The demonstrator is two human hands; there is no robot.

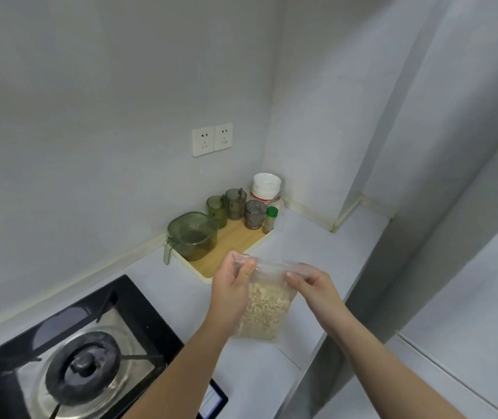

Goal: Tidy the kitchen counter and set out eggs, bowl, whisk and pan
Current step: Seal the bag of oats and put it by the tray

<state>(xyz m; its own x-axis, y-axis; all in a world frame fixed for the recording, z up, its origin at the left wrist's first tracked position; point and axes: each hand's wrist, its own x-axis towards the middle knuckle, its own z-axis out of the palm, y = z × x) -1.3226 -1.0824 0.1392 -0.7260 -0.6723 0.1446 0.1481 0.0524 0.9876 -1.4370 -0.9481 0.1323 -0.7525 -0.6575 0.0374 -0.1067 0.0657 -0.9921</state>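
Upright over the desk (302, 246), the bag (264, 313) sits between the left hand (232, 285) and right hand (314, 285), each pinching one end of its left-right top edge.

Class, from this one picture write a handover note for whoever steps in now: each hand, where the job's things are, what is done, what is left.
Left hand pinches one end of the top edge of the clear plastic bag of pale flakes.
Right hand pinches the other end; the bag is over the pale grey counter.
Things: stacked white bowls in the back corner, behind the wooden tray. Eggs, whisk, pan: not in view.
Done: nothing visibly set out.
Left: stow the bag, set out everything.
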